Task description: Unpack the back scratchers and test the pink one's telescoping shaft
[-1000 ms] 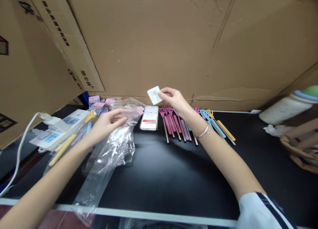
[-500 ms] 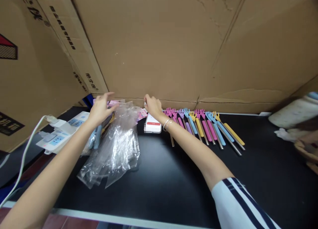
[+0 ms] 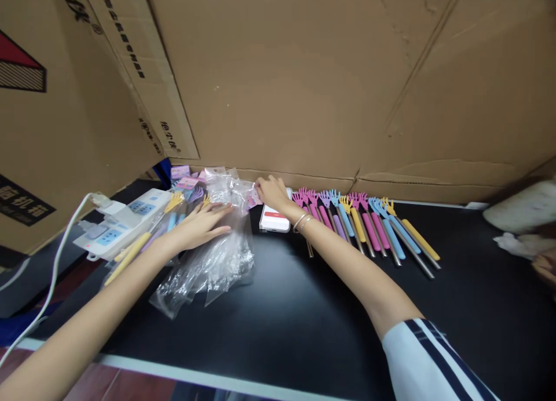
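Note:
My left hand (image 3: 203,224) lies palm down with fingers stretched out on a pile of clear plastic bags (image 3: 226,262). My right hand (image 3: 271,193) is at the back of the table, its fingers curled together at the edge of a pink printed card (image 3: 252,199); the fingertips are partly hidden. Under the right hand is a white phone (image 3: 275,220) with a red bar on its screen. Right of the phone, several back scratchers (image 3: 369,230) with hand-shaped heads and pink, blue, purple and yellow grips lie in a row.
Bagged back scratchers (image 3: 130,256) with pink header cards (image 3: 187,182) lie behind and left of my left hand. A white power strip (image 3: 124,224) with a cable stands at the left. Cardboard walls (image 3: 278,88) enclose the black table (image 3: 286,314). A pale rolled object (image 3: 521,207) lies far right.
My left hand has come down from above the bags and now rests on them. The right hand has shifted from over the phone's top to the pink card. The view has swung slightly left.

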Demonstrator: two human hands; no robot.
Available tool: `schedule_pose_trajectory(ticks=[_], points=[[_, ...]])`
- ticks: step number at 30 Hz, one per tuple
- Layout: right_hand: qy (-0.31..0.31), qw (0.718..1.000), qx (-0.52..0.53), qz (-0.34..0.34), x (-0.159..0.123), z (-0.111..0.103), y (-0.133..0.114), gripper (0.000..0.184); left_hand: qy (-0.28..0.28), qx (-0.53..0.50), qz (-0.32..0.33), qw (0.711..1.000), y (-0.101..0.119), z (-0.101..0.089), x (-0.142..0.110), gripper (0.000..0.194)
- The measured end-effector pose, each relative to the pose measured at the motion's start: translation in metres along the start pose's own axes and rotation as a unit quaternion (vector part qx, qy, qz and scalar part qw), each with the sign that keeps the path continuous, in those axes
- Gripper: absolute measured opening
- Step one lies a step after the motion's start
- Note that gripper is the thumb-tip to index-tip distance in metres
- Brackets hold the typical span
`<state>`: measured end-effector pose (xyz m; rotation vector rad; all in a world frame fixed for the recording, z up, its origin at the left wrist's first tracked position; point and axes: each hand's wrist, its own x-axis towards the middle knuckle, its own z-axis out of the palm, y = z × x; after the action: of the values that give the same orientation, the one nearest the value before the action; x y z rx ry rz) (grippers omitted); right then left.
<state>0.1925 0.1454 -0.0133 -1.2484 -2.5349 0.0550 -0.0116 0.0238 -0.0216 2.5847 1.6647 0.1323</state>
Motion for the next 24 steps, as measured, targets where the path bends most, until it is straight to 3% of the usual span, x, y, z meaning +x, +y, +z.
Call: schedule_pose_trajectory(ticks=[4, 7, 10, 16, 19, 21, 24], points=[[0.01, 1.0, 0.009, -0.017, -0.014, -0.012, 0.005, 0.027, 0.066, 0.076, -0.021, 0.995, -0.008, -0.016, 0.001, 0.057], [0.03, 0.999, 0.014, -0.028, -0.034, -0.025, 0.01, 0.026, 0.115, 0.168, -0.12, 0.972, -0.025, -0.036, -0.014, 0.057], [0.055, 0.998, 0.011, -0.042, -0.063, -0.039, 0.015, 0.024, 0.086, 0.252, -0.215, 0.94, -0.04, -0.046, -0.034, 0.061], [0.115, 0.98, -0.062, -0.147, -0.123, -0.069, 0.019, 0.025, 0.092, 0.293, -0.251, 0.918, -0.037, -0.035, -0.054, 0.046], [0.116, 0.978, -0.054, -0.164, -0.145, -0.082, 0.018, 0.023, 0.1, 0.265, -0.288, 0.915, -0.032, -0.045, -0.055, 0.038], [0.099, 0.985, 0.014, -0.14, -0.156, -0.089, 0.016, 0.02, 0.128, 0.196, -0.34, 0.911, -0.031, -0.061, -0.056, 0.035], [0.043, 0.971, 0.216, -0.095, -0.163, -0.093, 0.009, 0.012, 0.263, -0.029, -0.397, 0.879, -0.025, -0.09, -0.054, 0.017]])
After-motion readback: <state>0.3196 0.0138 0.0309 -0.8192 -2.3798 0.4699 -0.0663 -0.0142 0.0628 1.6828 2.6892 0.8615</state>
